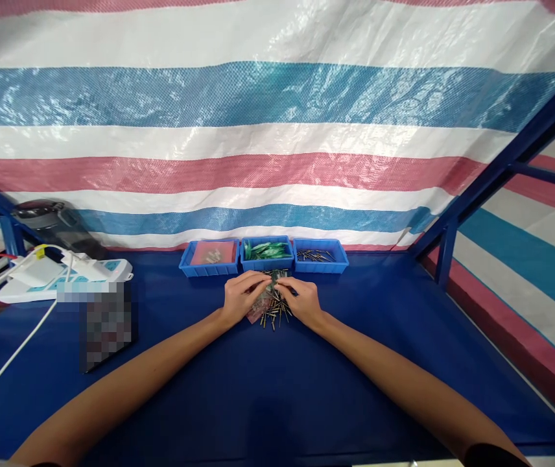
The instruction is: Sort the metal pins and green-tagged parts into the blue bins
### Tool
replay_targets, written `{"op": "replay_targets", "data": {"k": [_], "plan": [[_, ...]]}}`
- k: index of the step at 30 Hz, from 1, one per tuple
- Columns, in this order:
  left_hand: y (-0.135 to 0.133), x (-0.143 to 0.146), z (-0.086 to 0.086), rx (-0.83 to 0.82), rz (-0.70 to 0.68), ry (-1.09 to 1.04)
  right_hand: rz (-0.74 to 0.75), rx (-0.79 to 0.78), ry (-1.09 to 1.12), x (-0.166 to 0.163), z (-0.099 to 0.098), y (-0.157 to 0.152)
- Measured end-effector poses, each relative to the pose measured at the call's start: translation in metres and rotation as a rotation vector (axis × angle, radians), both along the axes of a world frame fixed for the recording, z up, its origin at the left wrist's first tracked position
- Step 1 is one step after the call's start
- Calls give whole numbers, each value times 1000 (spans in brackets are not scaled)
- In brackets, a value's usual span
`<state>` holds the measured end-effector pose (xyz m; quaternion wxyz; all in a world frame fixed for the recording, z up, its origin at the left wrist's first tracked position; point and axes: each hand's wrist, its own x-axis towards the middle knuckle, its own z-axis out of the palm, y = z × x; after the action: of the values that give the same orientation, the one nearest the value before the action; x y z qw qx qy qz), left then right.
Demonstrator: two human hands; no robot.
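Observation:
My left hand and my right hand face each other over the middle of the table, with fingertips pinched close together. Something small, clear and greenish shows between the fingertips, perhaps plastic film, but I cannot make out its kind. Under and in front of the fingers lies a loose pile of thin metal bits, dark with brass-coloured parts, pointing several ways. Beside my left fingers, a pinkish clear plastic piece lies at the pile's edge. The fingers partly hide the back of the pile.
Behind the hands stand three blue bins: the left bin holds pink sheet and small pale pieces, the middle bin green packets, the right bin thin metal bits. At left are a power strip, cables, a blurred dark device and a bottle.

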<state>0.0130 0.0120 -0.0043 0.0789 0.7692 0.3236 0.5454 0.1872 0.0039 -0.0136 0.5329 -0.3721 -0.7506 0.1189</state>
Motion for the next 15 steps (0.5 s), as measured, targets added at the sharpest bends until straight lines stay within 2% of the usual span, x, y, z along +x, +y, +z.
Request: {"op": "replay_targets", "data": {"k": [15], "plan": [[-2, 0, 2, 84, 7, 15, 2, 11, -1, 0, 0, 0]]}}
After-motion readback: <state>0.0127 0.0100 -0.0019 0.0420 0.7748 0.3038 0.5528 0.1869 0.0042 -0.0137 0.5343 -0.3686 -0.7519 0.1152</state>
